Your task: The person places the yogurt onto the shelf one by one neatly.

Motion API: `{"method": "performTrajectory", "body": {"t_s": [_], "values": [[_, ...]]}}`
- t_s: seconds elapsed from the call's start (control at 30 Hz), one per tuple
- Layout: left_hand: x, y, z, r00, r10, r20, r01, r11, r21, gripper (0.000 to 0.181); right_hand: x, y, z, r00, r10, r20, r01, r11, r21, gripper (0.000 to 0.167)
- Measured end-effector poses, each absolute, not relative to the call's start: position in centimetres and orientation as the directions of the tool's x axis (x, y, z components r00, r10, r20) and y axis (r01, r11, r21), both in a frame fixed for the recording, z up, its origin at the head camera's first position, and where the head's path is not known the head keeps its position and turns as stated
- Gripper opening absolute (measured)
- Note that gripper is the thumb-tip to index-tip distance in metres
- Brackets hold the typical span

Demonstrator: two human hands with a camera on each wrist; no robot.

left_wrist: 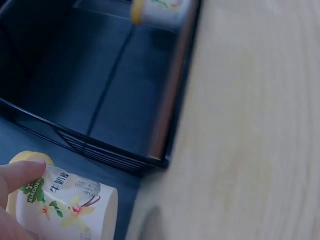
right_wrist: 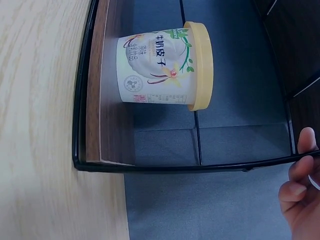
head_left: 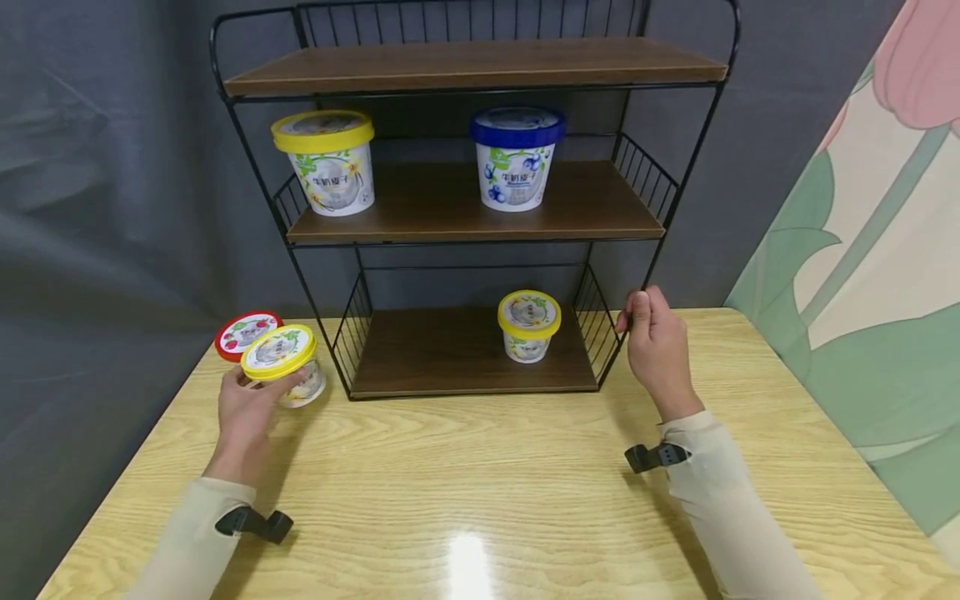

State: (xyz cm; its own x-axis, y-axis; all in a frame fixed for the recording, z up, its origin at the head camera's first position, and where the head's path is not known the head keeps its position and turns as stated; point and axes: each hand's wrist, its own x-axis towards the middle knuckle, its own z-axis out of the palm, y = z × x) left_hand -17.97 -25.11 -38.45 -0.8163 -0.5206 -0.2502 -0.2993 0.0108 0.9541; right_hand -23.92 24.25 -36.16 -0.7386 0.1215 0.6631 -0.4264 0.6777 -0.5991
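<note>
At the left of the table, my left hand (head_left: 251, 417) grips a white tub with a yellow lid (head_left: 279, 353), slightly tilted, left of the shelf rack. In the left wrist view, vanilla flowers show on that tub (left_wrist: 70, 202). A red-lidded tub (head_left: 246, 332) stands just behind it, its body mostly hidden. My right hand (head_left: 660, 350) holds the black metal frame of the rack (head_left: 652, 271) at its right front upright. Another yellow-lidded tub (head_left: 528, 325) stands upright on the bottom shelf, near the right side; the right wrist view shows this tub (right_wrist: 157, 67) close up.
A large yellow-lidded tub (head_left: 330, 162) and a blue-lidded one (head_left: 517, 158) stand on the middle shelf (head_left: 427, 200). The top shelf (head_left: 472, 65) is brown board. Wire guards close the sides. Wooden table (head_left: 465, 467) stretches in front; a dark curtain (head_left: 112, 208) hangs at left.
</note>
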Motion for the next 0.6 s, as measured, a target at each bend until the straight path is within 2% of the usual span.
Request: {"method": "performTrajectory", "body": {"t_s": [0.2, 0.27, 0.43, 0.6], "values": [[-16.2, -25.6, -37.0, -0.809, -0.528, -0.258, -0.275, -0.047, 0.960, 0.107, -23.8, 24.2, -36.1, -0.735, 0.117, 0.668, -0.428, 0.684, -0.591, 0.037], [-15.7, -25.8, -36.2, -0.827, -0.511, -0.235, -0.242, -0.055, 0.969, 0.098, -23.9, 24.2, -36.0, -0.732, 0.116, 0.671, -0.429, 0.686, -0.587, 0.036], [-14.2, -27.1, -33.8, -0.902, -0.428, -0.048, -0.063, 0.021, 0.998, 0.073, -24.0, 24.1, -36.1, -0.738, 0.108, 0.666, -0.430, 0.685, -0.588, 0.037], [-13.2, -27.6, -32.9, -0.956, -0.248, 0.157, 0.136, 0.098, 0.986, 0.073, -23.8, 24.2, -36.2, -0.741, 0.111, 0.662, -0.426, 0.685, -0.591, 0.038]]}}
